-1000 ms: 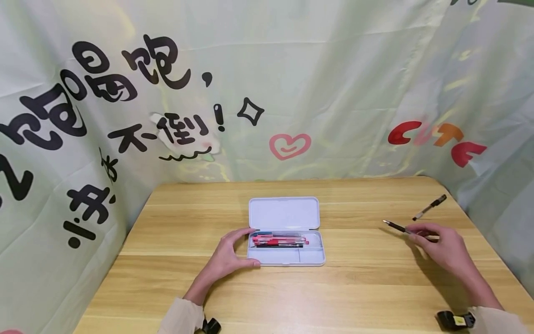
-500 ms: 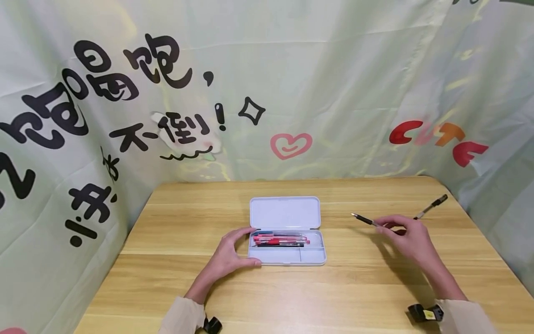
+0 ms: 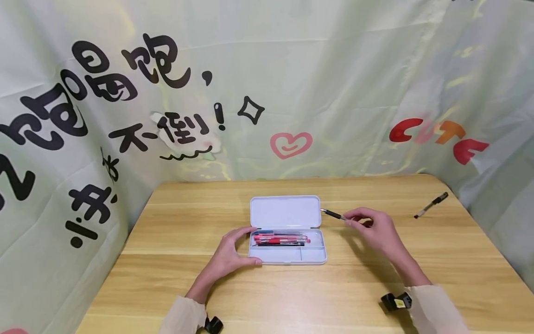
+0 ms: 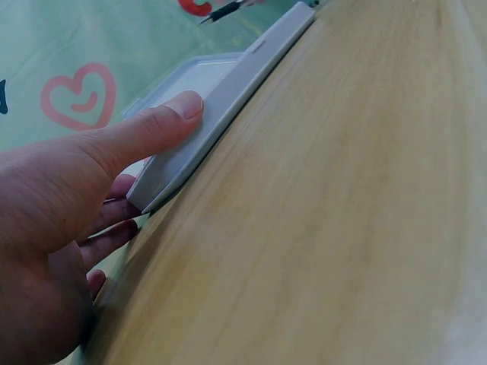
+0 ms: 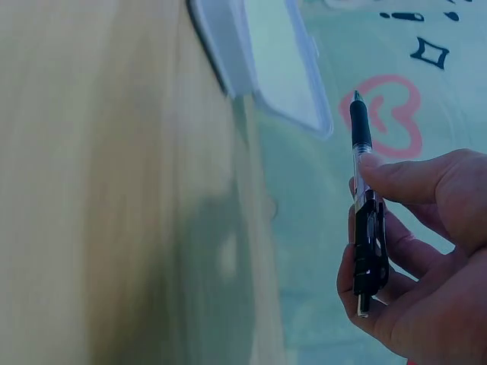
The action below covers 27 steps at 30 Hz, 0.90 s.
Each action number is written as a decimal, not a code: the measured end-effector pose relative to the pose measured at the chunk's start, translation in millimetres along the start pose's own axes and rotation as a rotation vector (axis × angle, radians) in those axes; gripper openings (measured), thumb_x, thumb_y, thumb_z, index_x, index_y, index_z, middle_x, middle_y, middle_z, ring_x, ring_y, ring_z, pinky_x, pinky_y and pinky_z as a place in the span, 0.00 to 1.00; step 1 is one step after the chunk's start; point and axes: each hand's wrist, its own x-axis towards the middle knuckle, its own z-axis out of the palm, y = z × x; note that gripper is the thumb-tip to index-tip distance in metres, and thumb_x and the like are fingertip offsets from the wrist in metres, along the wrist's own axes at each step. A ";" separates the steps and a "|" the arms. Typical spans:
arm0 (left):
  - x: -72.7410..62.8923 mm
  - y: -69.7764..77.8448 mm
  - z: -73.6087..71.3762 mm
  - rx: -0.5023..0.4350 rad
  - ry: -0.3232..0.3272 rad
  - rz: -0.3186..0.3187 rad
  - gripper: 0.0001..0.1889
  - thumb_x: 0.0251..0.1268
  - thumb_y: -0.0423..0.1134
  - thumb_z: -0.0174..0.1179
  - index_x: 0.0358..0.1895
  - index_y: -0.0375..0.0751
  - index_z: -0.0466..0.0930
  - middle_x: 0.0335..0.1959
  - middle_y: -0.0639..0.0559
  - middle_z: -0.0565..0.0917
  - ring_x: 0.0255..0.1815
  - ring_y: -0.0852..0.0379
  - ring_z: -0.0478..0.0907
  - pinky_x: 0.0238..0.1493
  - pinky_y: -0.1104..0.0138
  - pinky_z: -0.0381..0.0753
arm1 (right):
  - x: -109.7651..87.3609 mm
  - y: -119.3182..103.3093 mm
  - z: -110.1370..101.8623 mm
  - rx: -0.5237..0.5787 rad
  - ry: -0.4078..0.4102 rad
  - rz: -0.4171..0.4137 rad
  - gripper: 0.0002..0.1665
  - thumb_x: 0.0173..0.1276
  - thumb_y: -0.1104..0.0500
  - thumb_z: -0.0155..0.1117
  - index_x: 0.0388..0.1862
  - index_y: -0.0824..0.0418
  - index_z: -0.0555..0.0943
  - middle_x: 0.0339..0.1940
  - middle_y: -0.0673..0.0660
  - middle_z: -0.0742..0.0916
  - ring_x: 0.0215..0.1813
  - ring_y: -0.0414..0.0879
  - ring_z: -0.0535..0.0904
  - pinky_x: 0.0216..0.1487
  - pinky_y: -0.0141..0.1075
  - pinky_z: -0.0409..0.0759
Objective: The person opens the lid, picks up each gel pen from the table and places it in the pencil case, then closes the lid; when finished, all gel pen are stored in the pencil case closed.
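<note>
By the left hand [image 3: 231,255], the left end of an open white pencil case [image 3: 273,254] is gripped, the thumb pressed to its front wall. The case is supported on the wooden bench [image 3: 313,301], with pink, blue and black pens [image 3: 279,239] held in its rear compartment. Just right of the raised lid [image 3: 285,212], a black-gripped retractable pen [image 3: 333,214] is pinched in the right hand [image 3: 377,229], tip pointed left. Farther right, another black pen [image 3: 431,204] is seen lying on the bench.
</note>
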 end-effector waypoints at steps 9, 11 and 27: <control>0.0 0.1 1.0 -0.005 0.000 0.002 0.47 0.38 0.58 0.85 0.68 0.55 0.77 0.68 0.55 0.78 0.71 0.48 0.71 0.72 0.42 0.64 | 12.6 -22.0 33.5 0.080 -0.047 -0.049 0.08 0.66 0.70 0.72 0.42 0.61 0.90 0.41 0.55 0.91 0.38 0.43 0.85 0.37 0.29 0.84; 0.0 0.1 0.8 -0.005 -0.001 0.001 0.47 0.38 0.59 0.85 0.69 0.55 0.77 0.68 0.54 0.78 0.71 0.48 0.71 0.72 0.42 0.64 | 13.6 -27.0 41.6 0.097 -0.065 -0.056 0.08 0.66 0.71 0.72 0.42 0.61 0.90 0.41 0.56 0.91 0.38 0.43 0.85 0.37 0.30 0.84; 0.2 0.9 -0.3 -0.007 0.002 -0.003 0.47 0.37 0.58 0.85 0.69 0.53 0.78 0.68 0.54 0.78 0.70 0.48 0.71 0.72 0.43 0.64 | 20.9 -58.7 91.3 0.113 -0.236 -0.050 0.09 0.67 0.70 0.71 0.43 0.59 0.89 0.42 0.53 0.90 0.33 0.46 0.82 0.33 0.33 0.82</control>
